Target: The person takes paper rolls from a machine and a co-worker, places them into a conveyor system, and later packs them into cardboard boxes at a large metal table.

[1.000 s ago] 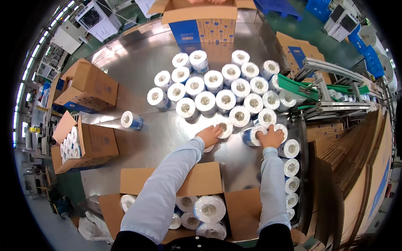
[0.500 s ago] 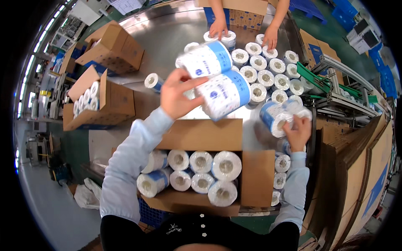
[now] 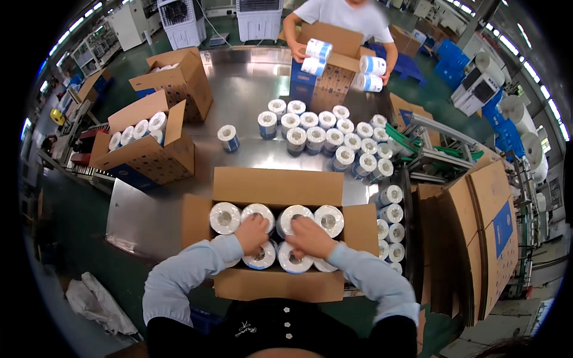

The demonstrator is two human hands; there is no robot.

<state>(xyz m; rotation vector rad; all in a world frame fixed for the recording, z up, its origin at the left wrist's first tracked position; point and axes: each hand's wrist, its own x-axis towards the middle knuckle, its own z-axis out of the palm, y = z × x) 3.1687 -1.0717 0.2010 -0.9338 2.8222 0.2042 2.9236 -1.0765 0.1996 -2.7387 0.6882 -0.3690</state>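
An open cardboard box (image 3: 277, 185) stands before me, with wrapped toilet paper rolls (image 3: 225, 218) in two rows inside, their round ends facing up. My left hand (image 3: 253, 234) reaches down into the box, its fingers curled round rolls left of the middle. Just to the right, my right hand (image 3: 310, 240) is closed on rolls of the front and back rows. Both hands partly cover the rolls they hold, and the fingertips are hidden between the rows.
Loose rolls (image 3: 315, 138) stand grouped on the metal table (image 3: 239, 77); one single roll (image 3: 228, 137) stands apart. Filled boxes (image 3: 146, 158) are at left. Flat cartons (image 3: 489, 232) and a green-railed conveyor (image 3: 418, 140) are at right. Across the table, a co-worker (image 3: 343, 18) holds rolls over another box.
Both my hands came from over the table down into the box, bringing rolls with them. My view has tilted up. The co-worker has lifted rolls from the table to their box.
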